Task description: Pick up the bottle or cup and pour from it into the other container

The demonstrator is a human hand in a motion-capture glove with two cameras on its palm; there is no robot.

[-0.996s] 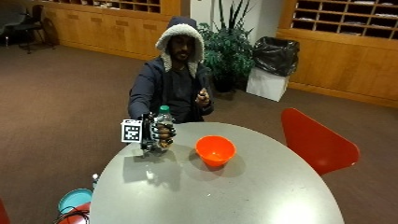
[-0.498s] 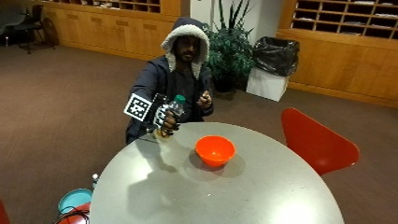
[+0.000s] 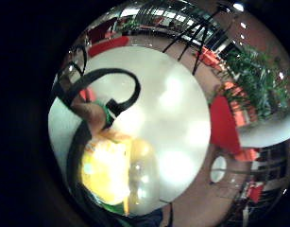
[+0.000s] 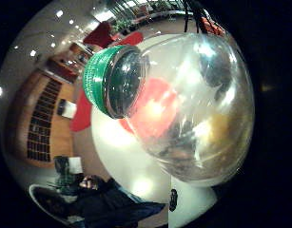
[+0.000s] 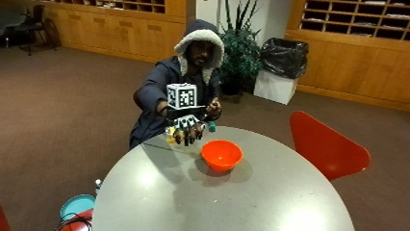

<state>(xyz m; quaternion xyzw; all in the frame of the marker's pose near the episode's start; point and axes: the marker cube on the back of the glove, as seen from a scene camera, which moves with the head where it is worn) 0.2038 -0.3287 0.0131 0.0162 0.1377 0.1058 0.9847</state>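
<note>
Above the far edge of the round grey table [image 5: 224, 192], behind the orange bowl [image 5: 222, 155] as the outside camera sees it, the gloved right hand [image 5: 185, 130] holds a clear plastic bottle [image 5: 192, 131] off the surface, its fingers curled round the bottle's body. The bottle lies tipped over to nearly level, with its green cap [image 5: 211, 127] pointing out to the side toward the bowl's far rim; the cap is on. A yellow label shows on the bottle beside the fingers. The bowl stands upright on the table, just in front of the hand and apart from the bottle. In the thumb side palm view the bottle's clear shoulder [image 4: 193, 104] and green cap [image 4: 107, 80] fill most of the picture, and the orange bowl [image 4: 152, 114] shows through the plastic, on the table below. A red chair [image 5: 323, 147] stands beside the table, well apart from the bowl.
</note>
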